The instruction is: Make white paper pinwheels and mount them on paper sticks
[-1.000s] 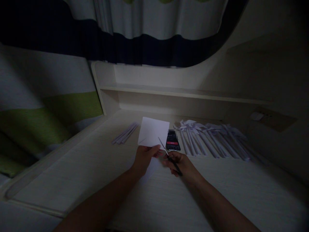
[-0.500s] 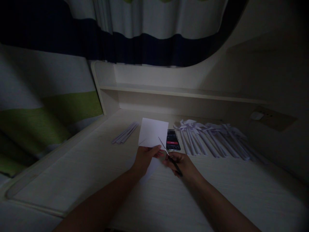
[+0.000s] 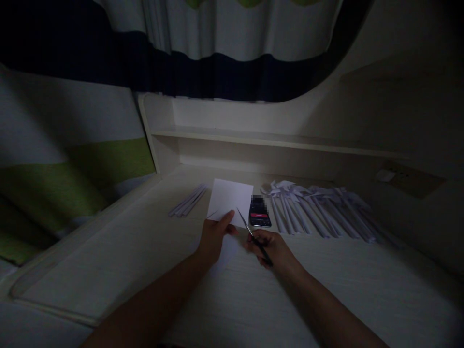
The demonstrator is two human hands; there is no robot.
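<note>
A white square of paper [image 3: 230, 198] is held up over the desk by my left hand [image 3: 214, 238], whose thumb lies on its front near the lower edge. A short slit shows at the paper's lower left corner. Scissors with black handles [image 3: 261, 249] are in my right hand [image 3: 273, 245]. Their thin metal blade overlaps the paper's lower right corner, pointing up and left. How far the blades are apart I cannot make out. Below my left wrist, another pale sheet [image 3: 227, 253] lies on the desk, partly covered by the hand.
A phone [image 3: 260, 212] with a lit screen lies right of the paper. Beyond it are several white paper pinwheels on rolled sticks [image 3: 319, 210]. Several bare paper sticks [image 3: 188, 199] lie at the left. A shelf [image 3: 253, 137] runs along the back, below striped curtains [image 3: 232, 72].
My left thumb has shifted up and left on the paper, away from its lower right corner. The scissors' tip now overlaps the paper slightly lower and further left.
</note>
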